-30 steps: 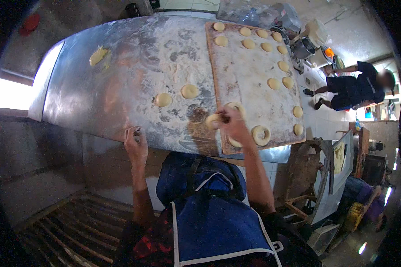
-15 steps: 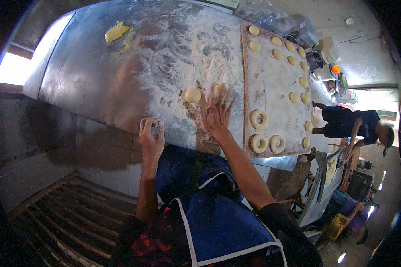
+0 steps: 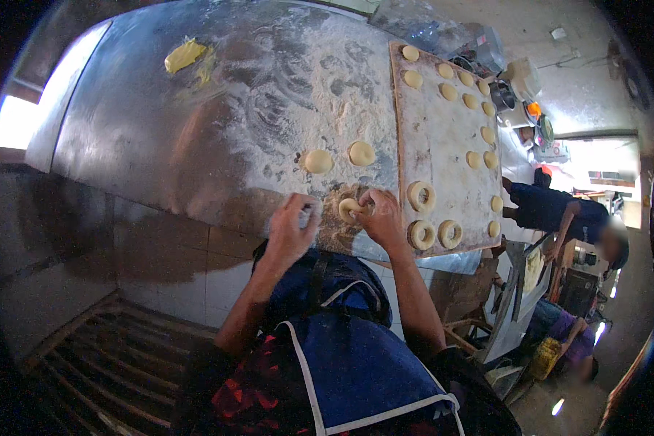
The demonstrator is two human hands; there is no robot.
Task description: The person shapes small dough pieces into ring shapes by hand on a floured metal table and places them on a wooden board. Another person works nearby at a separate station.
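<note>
My right hand (image 3: 382, 218) is at the table's near edge, its fingers bent and pinching a small pale dough piece (image 3: 347, 209) that looks ring-shaped. Its fingers partly cover the dough's right side. To the left, my left hand (image 3: 292, 229) hovers with curved fingers, a gap between thumb and fingertips, and nothing in it. Just beyond both hands, a round dough ball (image 3: 318, 161) and a flattened dough ball (image 3: 361, 153) with a slight dimple lie on the floured metal table (image 3: 145, 138).
A floured wooden board (image 3: 443, 138) at the right bears several dough balls and three dough rings (image 3: 421, 196). A yellow lump of fat (image 3: 184, 56) lies far left on the table. Containers (image 3: 519, 76) stand beyond the board. Two people (image 3: 567, 211) are at the right.
My right hand has lifted off the dimpled dough ball and come nearer, taking hold of another dough piece. My left hand has moved right, toward it.
</note>
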